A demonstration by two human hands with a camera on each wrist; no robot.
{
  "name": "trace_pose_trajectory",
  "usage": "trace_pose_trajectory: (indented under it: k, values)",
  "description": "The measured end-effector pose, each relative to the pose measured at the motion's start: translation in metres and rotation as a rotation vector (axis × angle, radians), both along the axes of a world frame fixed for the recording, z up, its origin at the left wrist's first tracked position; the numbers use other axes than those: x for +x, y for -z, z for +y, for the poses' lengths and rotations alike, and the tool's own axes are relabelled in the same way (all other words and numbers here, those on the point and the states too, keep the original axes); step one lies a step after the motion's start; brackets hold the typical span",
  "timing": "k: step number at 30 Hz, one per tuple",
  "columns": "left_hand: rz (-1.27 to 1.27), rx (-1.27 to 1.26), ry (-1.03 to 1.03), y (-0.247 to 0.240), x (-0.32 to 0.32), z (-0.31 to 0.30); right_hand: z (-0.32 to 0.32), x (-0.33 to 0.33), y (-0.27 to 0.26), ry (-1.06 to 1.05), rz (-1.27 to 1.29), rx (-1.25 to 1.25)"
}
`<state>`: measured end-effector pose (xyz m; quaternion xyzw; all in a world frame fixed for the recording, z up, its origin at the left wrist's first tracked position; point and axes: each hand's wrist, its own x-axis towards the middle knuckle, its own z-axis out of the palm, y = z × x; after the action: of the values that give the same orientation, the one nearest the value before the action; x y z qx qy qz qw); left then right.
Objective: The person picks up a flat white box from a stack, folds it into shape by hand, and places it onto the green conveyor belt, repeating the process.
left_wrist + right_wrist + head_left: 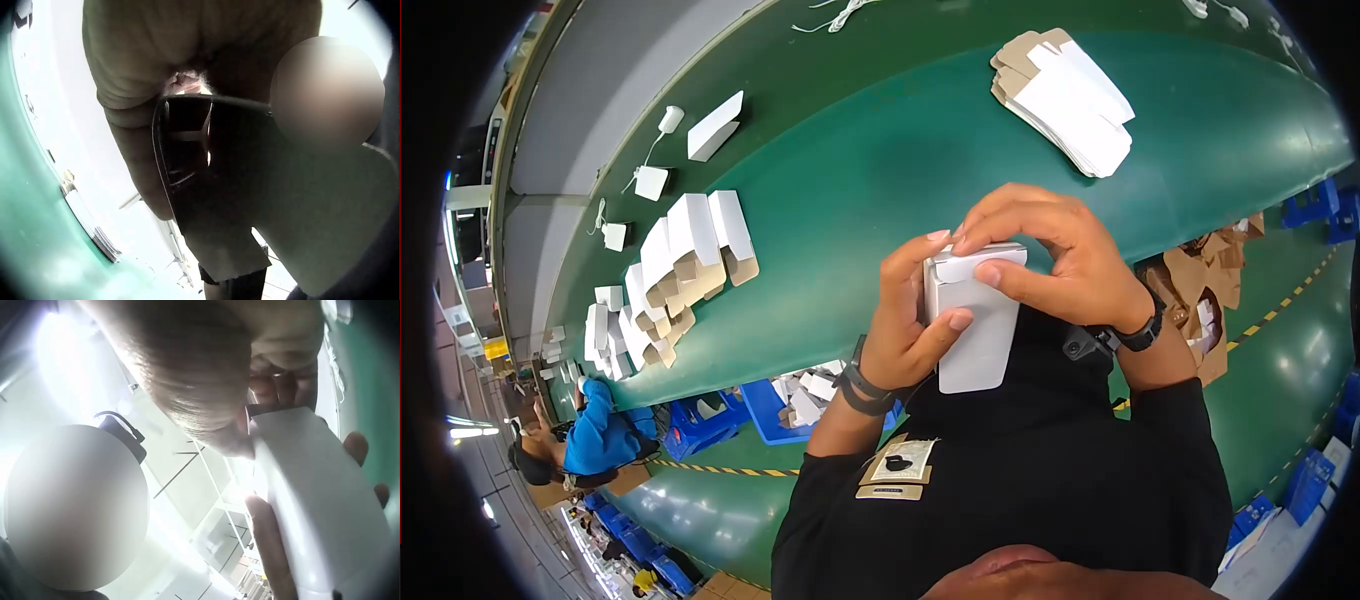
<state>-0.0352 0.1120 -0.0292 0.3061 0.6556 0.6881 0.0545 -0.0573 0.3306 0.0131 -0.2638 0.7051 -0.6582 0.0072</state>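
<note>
A small white carton (980, 340) is held upright in front of my chest, above the near edge of the green table (840, 190). My left hand (905, 320) grips its left side, thumb across the front face and fingers along the far side. At the top end my right hand (1065, 250) pinches the carton, its thumb on the front by the flap and its fingertips over the top edge. From the left wrist view, the lower end of the carton (300, 206) gapes, its flaps hanging loose. The right wrist view shows the carton's smooth side (319, 487).
Flat, unfolded cartons (1070, 105) are stacked at the far right of the table. Several opened cartons (690, 240) stand at the left, near white adapters with cables (652, 182). Below the table edge is a blue bin (760, 415); a person in blue (605, 440) sits at the left.
</note>
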Motion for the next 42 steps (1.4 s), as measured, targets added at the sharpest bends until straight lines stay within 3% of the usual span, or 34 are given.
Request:
trace_pose_trajectory:
  k: [10,13,16,18,20,22,23,25,26,30,33,35,37,39,40,41,42]
  values:
    - [-0.062,0.091,0.006,0.002,0.002,0.005,0.006,0.001,0.0,-0.066,-0.087,-0.023]
    - [-0.072,0.123,-0.035,0.009,0.001,0.005,0.002,0.002,0.01,-0.014,0.074,-0.007]
    - [-0.051,0.135,-0.062,0.018,-0.001,0.006,0.0,0.002,0.02,-0.031,0.074,-0.022]
    - [-0.209,0.163,-0.073,0.02,-0.002,0.006,-0.003,0.002,0.028,-0.012,0.078,-0.035]
    - [-0.279,0.161,-0.036,0.016,-0.007,0.01,-0.006,-0.001,0.033,0.057,-0.047,-0.079]
    - [-0.55,0.453,0.007,0.007,-0.011,0.025,-0.003,-0.009,0.037,0.125,-0.067,-0.115]
    - [-0.689,0.598,0.02,0.004,-0.011,0.032,0.0,-0.014,0.039,0.134,-0.203,-0.184]
    - [-0.7,0.534,-0.001,0.012,-0.008,0.04,0.004,-0.023,0.04,0.107,-0.484,-0.313]
    - [-0.724,0.484,-0.047,0.02,-0.007,0.041,0.003,-0.027,0.039,0.093,-0.465,-0.309]
    - [-0.752,0.476,-0.114,0.027,-0.048,0.029,0.009,-0.031,0.038,0.22,-0.287,-0.141]
    - [-0.791,0.6,-0.17,0.027,-0.112,0.011,0.053,-0.045,0.044,0.84,0.398,0.711]
    - [-0.894,0.647,-0.176,0.031,-0.169,-0.012,0.07,-0.046,0.058,0.84,0.394,0.864]
    - [-0.795,0.468,-0.481,0.036,-0.225,-0.029,0.078,-0.047,0.076,0.838,0.326,1.09]
    - [-0.646,0.331,-0.588,0.047,-0.282,-0.055,0.069,-0.046,0.072,0.802,0.292,1.094]
    - [-0.404,0.388,-0.607,0.05,-0.305,-0.054,0.062,-0.046,0.064,0.752,0.167,1.058]
    - [-0.258,0.206,-0.831,0.052,-0.318,-0.058,0.056,-0.045,0.057,0.715,0.032,1.011]
    - [-0.305,0.269,-0.854,0.058,-0.329,-0.061,0.052,-0.047,0.078,0.818,0.25,0.991]
